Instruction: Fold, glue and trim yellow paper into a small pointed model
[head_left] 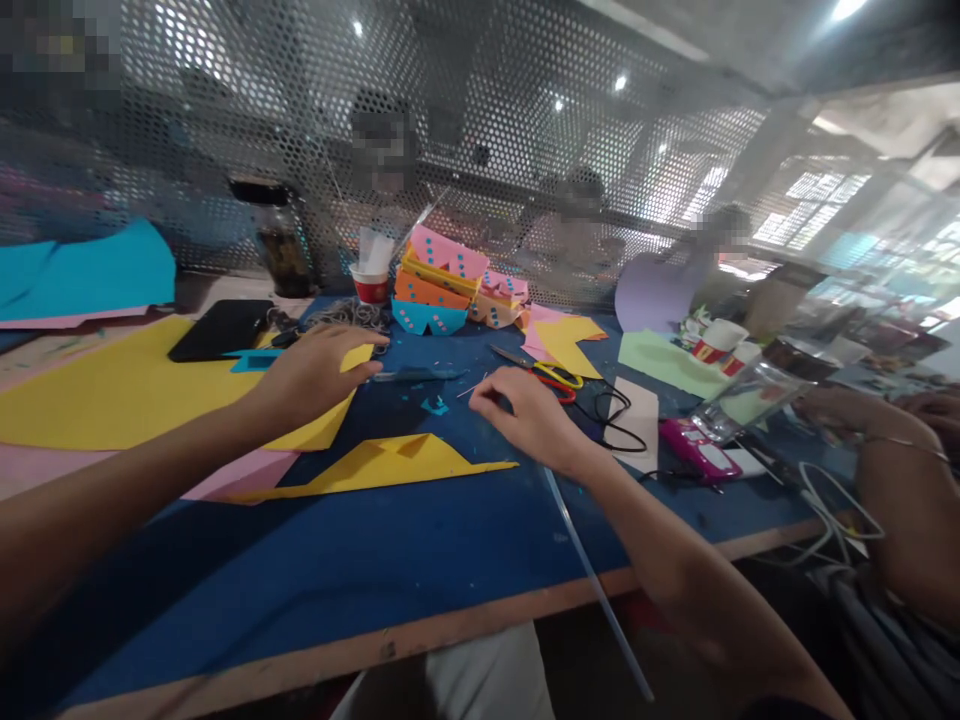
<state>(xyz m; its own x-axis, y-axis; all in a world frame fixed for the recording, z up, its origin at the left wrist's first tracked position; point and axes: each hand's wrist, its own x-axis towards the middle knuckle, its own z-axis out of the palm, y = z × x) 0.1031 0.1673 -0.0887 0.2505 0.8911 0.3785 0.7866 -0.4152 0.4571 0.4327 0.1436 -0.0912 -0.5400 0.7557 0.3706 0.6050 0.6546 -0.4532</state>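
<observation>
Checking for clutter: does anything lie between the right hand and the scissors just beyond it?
Nothing visible does. The right hand hovers just in front of the handles of the scissors. The black cable lies beside them, not between.

1 head-worn camera, facing forward and down, close over table (390,560).

Left hand (311,372) lies palm down, fingers curled; right hand (525,415) seemingly pinches fingertips.

No text, label, brand or number can be read; the print on the red-and-white paper cups (718,343) is too blurred to be made out
</observation>
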